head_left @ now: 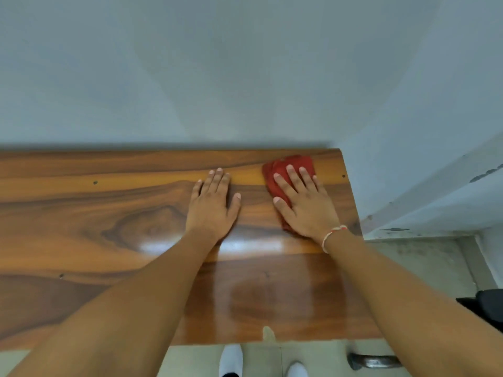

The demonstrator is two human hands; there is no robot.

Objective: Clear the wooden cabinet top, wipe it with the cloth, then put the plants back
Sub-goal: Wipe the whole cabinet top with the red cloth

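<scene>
The glossy wooden cabinet top (109, 219) fills the lower half of the view and carries no plants. A red cloth (292, 164) lies near its back right corner. My right hand (304, 205) presses flat on the cloth with fingers straight and spread. My left hand (213, 205) rests flat on the bare wood to the left of the cloth, fingers straight. No plants are in view.
A grey wall (245, 77) rises right behind the cabinet. To the right the floor (435, 262) drops away past the cabinet's edge, with a dark object (487, 306) at the frame's edge. White shoes (231, 360) and a dark metal piece (373, 361) show below the front edge.
</scene>
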